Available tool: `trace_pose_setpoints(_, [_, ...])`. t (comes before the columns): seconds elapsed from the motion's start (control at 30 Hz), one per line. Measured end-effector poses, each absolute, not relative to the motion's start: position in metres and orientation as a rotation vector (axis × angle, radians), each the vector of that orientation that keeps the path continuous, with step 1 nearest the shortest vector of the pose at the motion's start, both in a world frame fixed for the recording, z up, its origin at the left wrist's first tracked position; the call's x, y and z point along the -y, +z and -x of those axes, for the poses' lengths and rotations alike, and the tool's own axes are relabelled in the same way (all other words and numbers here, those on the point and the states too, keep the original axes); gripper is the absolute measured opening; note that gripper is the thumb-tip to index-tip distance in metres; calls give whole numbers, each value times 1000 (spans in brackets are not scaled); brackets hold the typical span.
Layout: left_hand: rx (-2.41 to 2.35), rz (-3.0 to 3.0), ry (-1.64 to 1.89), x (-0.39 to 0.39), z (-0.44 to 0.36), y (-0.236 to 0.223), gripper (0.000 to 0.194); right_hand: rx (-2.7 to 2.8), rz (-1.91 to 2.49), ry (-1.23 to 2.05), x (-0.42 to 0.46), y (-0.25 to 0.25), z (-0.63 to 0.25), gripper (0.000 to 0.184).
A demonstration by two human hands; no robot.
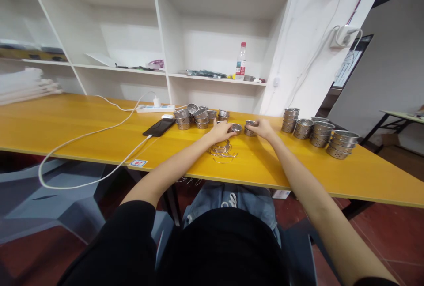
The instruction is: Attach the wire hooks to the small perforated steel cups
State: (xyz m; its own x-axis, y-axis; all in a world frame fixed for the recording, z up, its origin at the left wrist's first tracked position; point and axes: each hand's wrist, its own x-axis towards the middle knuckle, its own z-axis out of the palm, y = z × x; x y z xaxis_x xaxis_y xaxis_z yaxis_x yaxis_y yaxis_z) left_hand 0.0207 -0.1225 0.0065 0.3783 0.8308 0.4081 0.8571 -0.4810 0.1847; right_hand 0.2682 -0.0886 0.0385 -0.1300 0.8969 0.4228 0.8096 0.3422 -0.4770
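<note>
Perforated metal cups, like small strainer baskets, stand on the yellow table. My left hand (220, 132) is closed at the left side of one metal cup (236, 129), thumb in front and fingers behind it. My right hand (264, 129) pinches the right side of a short stack of metal cups (250, 128), a small gap away from the first cup. Thin metal wire rings (222, 148) lie in a loose pile just below my left hand. Some fingertips of both hands are hidden.
Several cups (201, 118) cluster left of my hands; taller stacks (342, 144) stand at the right. A black phone (159, 127) with a white cable (99, 185) lies left, near a power strip (155, 108). White shelves (218, 32) with a bottle (240, 63) rise behind the table (82, 120).
</note>
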Motion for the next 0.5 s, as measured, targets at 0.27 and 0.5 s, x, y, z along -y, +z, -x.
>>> trace_pose_setpoints(0.27, [1640, 2517, -723, 121, -15, 8, 35, 1850, 1292, 75, 79, 37, -255, 35])
trace_pose_setpoints(0.5, [1662, 2518, -722, 118, -8, 9, 32, 1840, 1749, 211, 81, 51, -296, 32])
